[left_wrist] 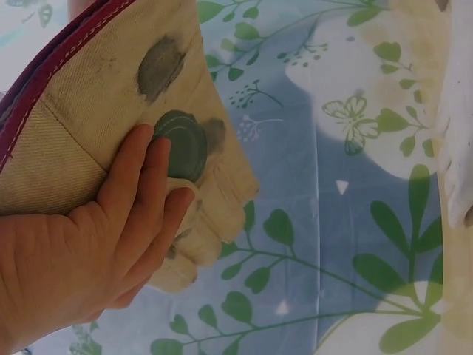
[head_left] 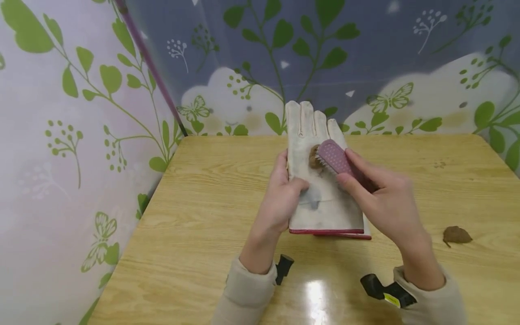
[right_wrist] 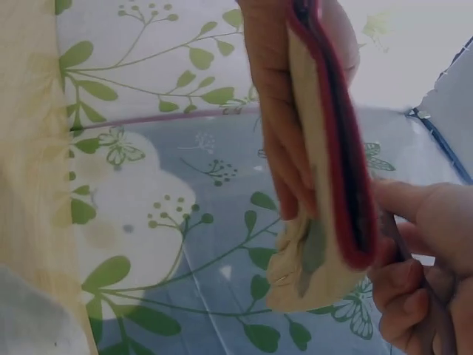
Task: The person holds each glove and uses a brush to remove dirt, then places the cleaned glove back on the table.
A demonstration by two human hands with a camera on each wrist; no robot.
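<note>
A cream work glove (head_left: 325, 210) with a red-trimmed cuff is held up, fingers pointing away. My left hand (head_left: 280, 198) grips its left side, thumb on the front near a grey smudge (head_left: 312, 196). Behind it, the fingers lie across the other face, where the left wrist view shows a green patch (left_wrist: 183, 146) and a dark stain (left_wrist: 161, 68). In my right hand (head_left: 386, 198) is a purple brush (head_left: 335, 155) with white bristles. The bristles touch a brown patch (head_left: 314, 157) on the glove. From the right wrist camera, the brush handle (right_wrist: 437, 310) passes through my curled fingers.
On the wooden table (head_left: 203, 203), a brown lump (head_left: 457, 234) lies to the right. Faint brown marks (head_left: 440, 165) show farther back. Leaf-patterned curtains (head_left: 252, 67) stand behind and to the left. Each sleeve carries a black wrist device (head_left: 387, 291).
</note>
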